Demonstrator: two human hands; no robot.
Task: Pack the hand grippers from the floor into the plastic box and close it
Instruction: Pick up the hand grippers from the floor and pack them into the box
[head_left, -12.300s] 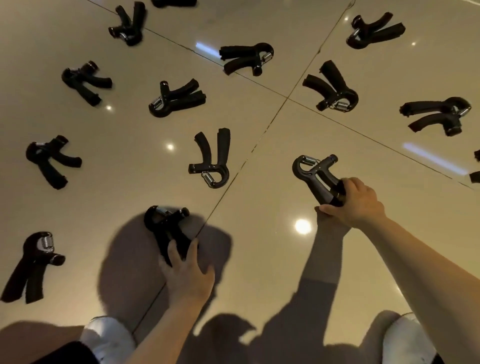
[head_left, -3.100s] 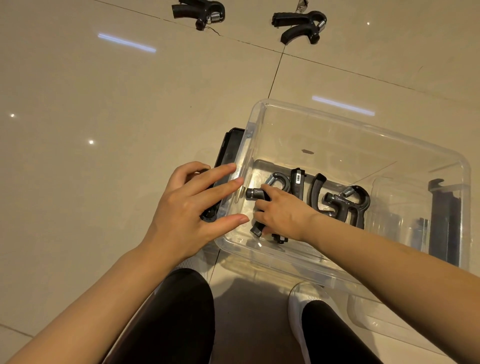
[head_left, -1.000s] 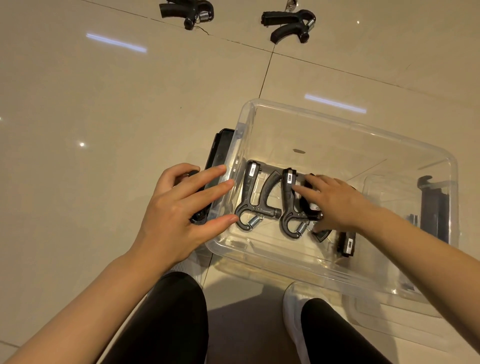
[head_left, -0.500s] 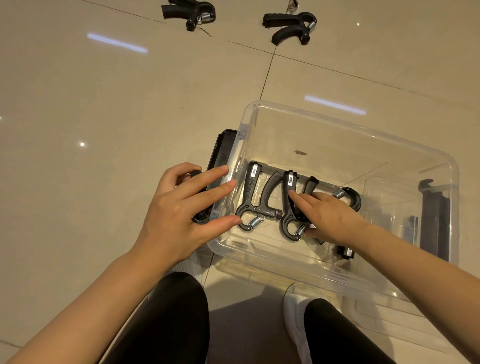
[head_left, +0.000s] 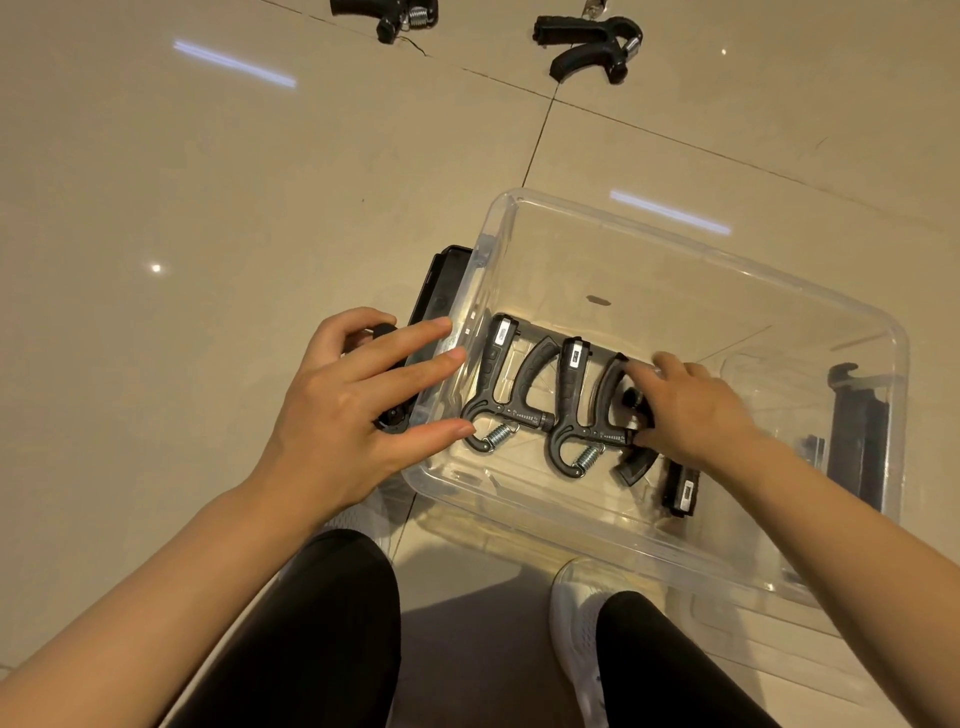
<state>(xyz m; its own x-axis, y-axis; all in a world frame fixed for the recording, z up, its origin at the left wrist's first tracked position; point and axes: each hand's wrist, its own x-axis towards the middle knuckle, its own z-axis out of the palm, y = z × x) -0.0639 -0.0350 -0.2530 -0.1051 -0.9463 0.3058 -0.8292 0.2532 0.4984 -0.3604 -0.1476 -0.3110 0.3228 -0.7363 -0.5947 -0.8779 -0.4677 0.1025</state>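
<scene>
Clear plastic forms the box (head_left: 519, 218), which sits on the glossy beige tiled floor (head_left: 208, 182) with no lid on it, a black latch (head_left: 441, 291) hanging at its 9 o'clock end and another black latch (head_left: 857, 441) at its 3 o'clock end. Three black hand grippers lie on the box bottom: the first gripper (head_left: 498, 395) nearest the 9 o'clock wall, the second gripper (head_left: 576, 410) just beside it toward 3 o'clock, both with handles pointing to 12 o'clock and steel springs toward 6 o'clock, and a third gripper (head_left: 680, 488) partly hidden under the right wrist. Each shows a small pale counter window on one handle, and fine scale markings run along the adjuster bars, but none of this writing can be read. The left hand (head_left: 353, 415) rests against the outside of the 9 o'clock wall, fingers straight and spread, holding nothing. The right hand (head_left: 691, 410) is inside the box, fingers laid on the curved handle of the second gripper and thumb tip near its adjuster bar; whether it grips or only touches cannot be told. Two more grippers lie on the floor at 12 o'clock, well apart from the box: one (head_left: 395, 13) cut by the frame edge, one (head_left: 592, 47) toward 1 o'clock. Black trouser legs (head_left: 322, 639) and a white shoe (head_left: 576, 618) show at 6 o'clock.
</scene>
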